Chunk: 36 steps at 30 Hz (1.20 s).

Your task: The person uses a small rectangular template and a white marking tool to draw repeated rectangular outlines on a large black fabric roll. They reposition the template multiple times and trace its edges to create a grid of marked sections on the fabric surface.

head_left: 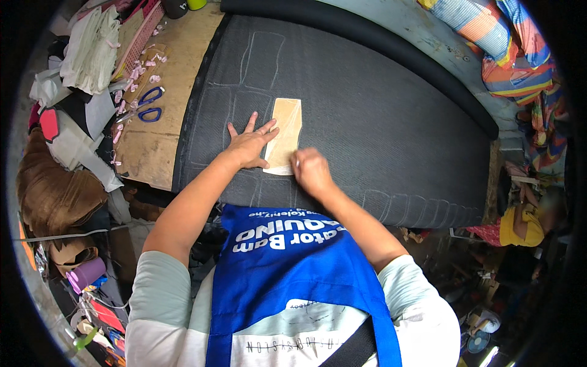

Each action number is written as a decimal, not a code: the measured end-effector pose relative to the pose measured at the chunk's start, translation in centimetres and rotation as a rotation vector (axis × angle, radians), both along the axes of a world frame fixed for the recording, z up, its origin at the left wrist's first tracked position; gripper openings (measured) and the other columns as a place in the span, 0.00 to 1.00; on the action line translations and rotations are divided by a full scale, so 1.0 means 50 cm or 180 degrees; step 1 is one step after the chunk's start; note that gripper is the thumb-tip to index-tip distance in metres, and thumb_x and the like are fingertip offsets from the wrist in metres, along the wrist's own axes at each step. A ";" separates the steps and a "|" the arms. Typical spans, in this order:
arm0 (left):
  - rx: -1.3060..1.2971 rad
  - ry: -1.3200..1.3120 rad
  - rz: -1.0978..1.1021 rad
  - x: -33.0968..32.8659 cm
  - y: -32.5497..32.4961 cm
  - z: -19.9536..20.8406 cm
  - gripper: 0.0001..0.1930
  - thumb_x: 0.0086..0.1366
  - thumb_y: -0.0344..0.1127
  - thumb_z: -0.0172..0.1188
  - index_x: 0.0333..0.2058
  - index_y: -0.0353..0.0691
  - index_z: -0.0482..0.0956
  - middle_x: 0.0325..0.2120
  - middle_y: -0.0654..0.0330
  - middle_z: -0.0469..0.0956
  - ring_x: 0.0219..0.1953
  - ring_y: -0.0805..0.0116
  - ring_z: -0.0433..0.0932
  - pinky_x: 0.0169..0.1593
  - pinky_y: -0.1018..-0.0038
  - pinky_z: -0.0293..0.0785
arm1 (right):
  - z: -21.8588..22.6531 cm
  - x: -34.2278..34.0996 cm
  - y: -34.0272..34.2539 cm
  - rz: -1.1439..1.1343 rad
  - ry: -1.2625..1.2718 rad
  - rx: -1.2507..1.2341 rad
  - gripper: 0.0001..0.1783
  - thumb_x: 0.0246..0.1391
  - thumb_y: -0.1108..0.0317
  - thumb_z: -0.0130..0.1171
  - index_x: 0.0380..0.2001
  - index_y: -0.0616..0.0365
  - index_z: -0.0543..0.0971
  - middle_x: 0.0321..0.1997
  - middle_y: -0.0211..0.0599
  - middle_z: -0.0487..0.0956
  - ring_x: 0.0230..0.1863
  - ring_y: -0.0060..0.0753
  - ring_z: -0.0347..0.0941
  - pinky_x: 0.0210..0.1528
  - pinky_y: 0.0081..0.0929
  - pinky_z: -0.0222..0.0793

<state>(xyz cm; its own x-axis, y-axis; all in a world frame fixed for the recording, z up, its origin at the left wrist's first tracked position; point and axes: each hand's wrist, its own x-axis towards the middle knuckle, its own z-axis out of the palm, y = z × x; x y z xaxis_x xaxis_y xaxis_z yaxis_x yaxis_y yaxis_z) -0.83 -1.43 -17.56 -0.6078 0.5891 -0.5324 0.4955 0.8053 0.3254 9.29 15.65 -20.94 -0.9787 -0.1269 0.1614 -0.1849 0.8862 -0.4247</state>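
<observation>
A flat tan template, marked with pale lines, lies on dark grey fabric. My left hand is spread out, its fingertips and thumb pressing along the template's left edge. At the lower right edge of the template, my right hand is closed in a pinch. A pale speck shows at its fingertips, too small to name. White outlines of panel shapes run over the fabric left of and above the template, and a scalloped line lies near its lower right edge.
Blue-handled scissors rest on the bare wooden tabletop at the left, near small pink pieces. A fabric roll runs along the far edge. Fabric scraps pile up at far left; a person in yellow is at the right.
</observation>
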 end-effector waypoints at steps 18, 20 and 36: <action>-0.0037 -0.0049 -0.0114 -0.001 0.000 -0.001 0.51 0.36 0.43 0.73 0.62 0.57 0.55 0.66 0.74 0.41 0.67 0.55 0.30 0.58 0.29 0.36 | 0.041 -0.013 0.001 0.1570 -0.0889 -0.0651 0.08 0.49 0.63 0.57 0.30 0.55 0.79 0.30 0.40 0.77 0.35 0.42 0.74 0.37 0.36 0.71; -0.0049 -0.0042 -0.0126 -0.001 0.001 0.000 0.51 0.37 0.42 0.73 0.62 0.57 0.55 0.66 0.74 0.41 0.67 0.55 0.29 0.58 0.29 0.36 | 0.062 -0.015 0.040 0.1388 -0.1102 -0.0126 0.08 0.48 0.65 0.55 0.28 0.56 0.79 0.31 0.42 0.77 0.35 0.43 0.74 0.35 0.36 0.71; 0.1514 0.0704 0.0203 0.051 0.029 -0.068 0.28 0.51 0.45 0.63 0.50 0.38 0.71 0.56 0.50 0.63 0.63 0.54 0.54 0.61 0.46 0.44 | -0.005 -0.334 0.166 0.0239 -0.0712 0.0162 0.29 0.47 0.57 0.60 0.55 0.40 0.66 0.60 0.29 0.67 0.68 0.37 0.48 0.62 0.66 0.38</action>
<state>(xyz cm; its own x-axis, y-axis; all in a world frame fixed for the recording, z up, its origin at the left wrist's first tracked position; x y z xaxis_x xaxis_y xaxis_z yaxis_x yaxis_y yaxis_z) 1.72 0.05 -20.94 -0.7179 0.6926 -0.0702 0.5485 0.6248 0.5557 -7.42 23.92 -21.17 -0.9769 -0.2030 -0.0667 -0.1574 0.8949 -0.4176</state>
